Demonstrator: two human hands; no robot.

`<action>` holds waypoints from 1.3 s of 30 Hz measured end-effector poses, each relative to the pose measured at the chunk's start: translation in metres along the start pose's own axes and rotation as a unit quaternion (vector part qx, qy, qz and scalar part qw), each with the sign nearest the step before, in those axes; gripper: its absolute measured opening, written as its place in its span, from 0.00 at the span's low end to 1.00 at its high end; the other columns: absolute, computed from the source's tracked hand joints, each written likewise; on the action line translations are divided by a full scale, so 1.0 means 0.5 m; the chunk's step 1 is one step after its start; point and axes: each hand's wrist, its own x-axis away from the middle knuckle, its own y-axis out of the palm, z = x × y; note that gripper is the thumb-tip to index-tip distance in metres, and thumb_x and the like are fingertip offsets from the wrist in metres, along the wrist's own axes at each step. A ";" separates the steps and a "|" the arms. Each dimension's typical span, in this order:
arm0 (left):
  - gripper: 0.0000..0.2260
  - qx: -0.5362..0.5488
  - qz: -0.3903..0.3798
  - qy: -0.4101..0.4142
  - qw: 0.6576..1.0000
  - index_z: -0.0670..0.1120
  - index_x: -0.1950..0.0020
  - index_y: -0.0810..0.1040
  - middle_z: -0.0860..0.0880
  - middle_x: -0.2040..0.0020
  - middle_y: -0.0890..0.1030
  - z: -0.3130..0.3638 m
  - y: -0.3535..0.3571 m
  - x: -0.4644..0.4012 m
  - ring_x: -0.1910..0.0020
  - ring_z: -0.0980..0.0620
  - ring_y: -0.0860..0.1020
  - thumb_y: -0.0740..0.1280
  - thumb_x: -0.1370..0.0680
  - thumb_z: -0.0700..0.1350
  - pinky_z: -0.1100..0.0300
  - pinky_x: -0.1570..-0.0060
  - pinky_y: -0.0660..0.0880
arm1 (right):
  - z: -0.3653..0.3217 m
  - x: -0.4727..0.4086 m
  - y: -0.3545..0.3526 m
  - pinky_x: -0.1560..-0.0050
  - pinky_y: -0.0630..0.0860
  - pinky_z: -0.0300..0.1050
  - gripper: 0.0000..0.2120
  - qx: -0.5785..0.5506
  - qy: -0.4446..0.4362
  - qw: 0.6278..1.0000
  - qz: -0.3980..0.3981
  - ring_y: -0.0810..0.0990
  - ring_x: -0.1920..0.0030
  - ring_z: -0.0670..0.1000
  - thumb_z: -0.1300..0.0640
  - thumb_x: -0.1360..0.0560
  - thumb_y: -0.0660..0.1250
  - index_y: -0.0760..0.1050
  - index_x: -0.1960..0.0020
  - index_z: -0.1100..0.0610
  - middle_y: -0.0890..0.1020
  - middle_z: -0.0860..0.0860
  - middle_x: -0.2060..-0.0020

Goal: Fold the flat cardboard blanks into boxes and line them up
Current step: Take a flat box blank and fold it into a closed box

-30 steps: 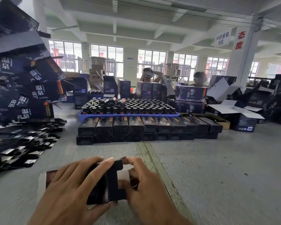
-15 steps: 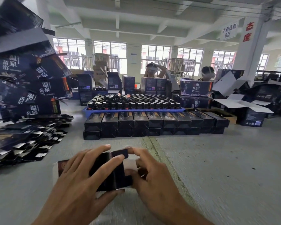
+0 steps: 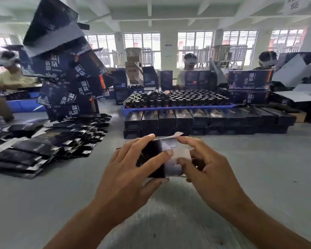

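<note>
My left hand wraps the dark body of the half-formed box, held above the floor short of the finished row of boxes. My right hand pinches its pale end flaps. Thin card looks light and crease-prone, so I'd grip near the folds.

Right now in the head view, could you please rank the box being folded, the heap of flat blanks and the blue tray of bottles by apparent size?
1. heap of flat blanks
2. blue tray of bottles, though it is farther away
3. box being folded, despite being nearest
</note>
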 end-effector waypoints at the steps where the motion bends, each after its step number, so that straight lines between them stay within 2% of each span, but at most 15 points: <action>1: 0.25 0.003 -0.001 0.003 1.000 0.58 0.29 0.70 0.44 0.27 0.71 0.000 0.000 0.000 0.32 0.42 0.71 0.68 0.25 0.57 0.45 0.40 0.74 | 0.000 0.000 0.000 0.58 0.81 0.35 0.24 0.003 0.004 1.000 -0.002 0.84 0.53 0.40 0.54 0.22 0.69 0.70 0.40 0.25 0.83 0.36 0.56; 4: 0.22 0.013 -0.006 0.005 1.000 0.57 0.30 0.70 0.43 0.27 0.71 0.001 -0.001 0.000 0.32 0.41 0.72 0.65 0.24 0.58 0.46 0.39 0.75 | 0.003 0.002 -0.001 0.61 0.79 0.32 0.24 -0.007 0.015 1.000 -0.002 0.84 0.56 0.39 0.56 0.22 0.69 0.72 0.37 0.29 0.83 0.37 0.55; 7: 0.25 0.023 -0.020 -0.004 1.000 0.56 0.32 0.72 0.43 0.27 0.71 -0.001 0.002 0.001 0.32 0.41 0.73 0.74 0.27 0.52 0.46 0.40 0.76 | 0.006 0.006 0.003 0.63 0.78 0.30 0.22 -0.001 0.014 1.000 0.000 0.84 0.58 0.38 0.56 0.21 0.69 0.72 0.35 0.34 0.84 0.39 0.54; 9: 0.25 0.025 -0.028 -0.006 0.999 0.55 0.34 0.73 0.43 0.26 0.71 -0.002 0.003 0.002 0.31 0.41 0.73 0.75 0.29 0.50 0.49 0.40 0.74 | 0.009 0.008 0.006 0.62 0.77 0.29 0.20 -0.003 0.015 1.000 0.005 0.83 0.58 0.38 0.55 0.22 0.69 0.71 0.36 0.35 0.84 0.40 0.56; 12: 0.24 0.035 -0.032 -0.008 0.999 0.56 0.37 0.75 0.43 0.26 0.70 -0.001 0.000 0.002 0.32 0.41 0.73 0.77 0.30 0.48 0.51 0.42 0.75 | 0.009 0.009 0.007 0.61 0.77 0.29 0.22 -0.008 0.019 1.000 0.014 0.84 0.58 0.39 0.54 0.22 0.69 0.66 0.40 0.30 0.85 0.39 0.55; 15: 0.24 0.038 -0.034 -0.009 0.999 0.56 0.38 0.74 0.41 0.27 0.71 0.004 -0.002 0.001 0.33 0.40 0.74 0.78 0.31 0.46 0.49 0.46 0.79 | 0.006 0.011 0.006 0.61 0.78 0.29 0.25 -0.001 0.015 1.000 0.006 0.85 0.58 0.39 0.53 0.22 0.68 0.64 0.35 0.28 0.85 0.41 0.54; 19: 0.21 0.036 -0.026 0.000 0.999 0.56 0.39 0.74 0.42 0.27 0.70 0.009 -0.003 0.001 0.33 0.40 0.74 0.74 0.30 0.47 0.47 0.49 0.81 | 0.004 0.014 0.003 0.60 0.77 0.30 0.20 0.047 -0.015 0.999 -0.006 0.83 0.56 0.38 0.56 0.20 0.67 0.72 0.36 0.34 0.82 0.37 0.54; 22: 0.23 0.047 -0.032 -0.005 0.998 0.56 0.39 0.74 0.42 0.26 0.70 0.009 0.001 0.004 0.32 0.40 0.73 0.77 0.30 0.44 0.45 0.49 0.82 | 0.003 0.015 0.001 0.55 0.75 0.27 0.17 0.076 -0.016 0.997 -0.007 0.81 0.52 0.36 0.57 0.21 0.67 0.78 0.36 0.41 0.82 0.35 0.51; 25: 0.24 0.052 -0.028 -0.012 0.998 0.56 0.38 0.72 0.43 0.25 0.68 0.010 0.004 0.005 0.31 0.41 0.73 0.77 0.30 0.45 0.45 0.49 0.82 | 0.000 0.015 0.001 0.51 0.74 0.28 0.15 0.085 -0.018 0.996 -0.008 0.79 0.48 0.36 0.57 0.21 0.66 0.80 0.36 0.45 0.81 0.35 0.47; 28: 0.25 0.039 -0.021 -0.008 0.999 0.56 0.34 0.72 0.44 0.26 0.69 0.009 0.005 0.006 0.31 0.42 0.72 0.74 0.29 0.48 0.48 0.44 0.79 | -0.003 0.015 0.002 0.52 0.75 0.28 0.15 0.078 -0.019 0.997 -0.011 0.79 0.48 0.36 0.57 0.21 0.66 0.80 0.36 0.46 0.81 0.36 0.47; 31: 0.29 0.019 -0.042 0.003 0.999 0.57 0.29 0.70 0.43 0.26 0.68 0.005 0.007 0.009 0.31 0.42 0.71 0.76 0.28 0.46 0.50 0.43 0.78 | -0.002 0.015 0.003 0.50 0.74 0.28 0.15 0.090 -0.017 0.995 -0.025 0.80 0.49 0.35 0.56 0.21 0.66 0.79 0.35 0.46 0.81 0.34 0.46; 34: 0.31 0.023 -0.045 0.001 0.999 0.57 0.29 0.71 0.43 0.27 0.68 0.000 0.006 0.010 0.30 0.42 0.70 0.77 0.29 0.44 0.49 0.42 0.79 | -0.004 0.014 0.005 0.48 0.71 0.25 0.17 0.100 -0.014 0.994 -0.044 0.76 0.46 0.32 0.48 0.22 0.64 0.76 0.33 0.43 0.77 0.29 0.47; 37: 0.26 0.028 -0.038 -0.002 0.999 0.56 0.30 0.72 0.43 0.27 0.68 -0.002 0.005 0.010 0.29 0.42 0.70 0.74 0.27 0.46 0.47 0.43 0.80 | -0.005 0.014 0.003 0.49 0.71 0.24 0.28 0.085 0.001 0.993 -0.078 0.76 0.45 0.32 0.32 0.28 0.64 0.71 0.30 0.38 0.77 0.28 0.47; 39: 0.24 0.033 -0.035 -0.008 0.999 0.54 0.31 0.74 0.43 0.26 0.68 -0.006 0.006 0.012 0.29 0.42 0.70 0.73 0.26 0.47 0.46 0.44 0.81 | -0.007 0.015 0.000 0.50 0.72 0.23 0.35 0.069 0.011 0.991 -0.117 0.76 0.45 0.32 0.26 0.34 0.66 0.65 0.29 0.33 0.74 0.26 0.44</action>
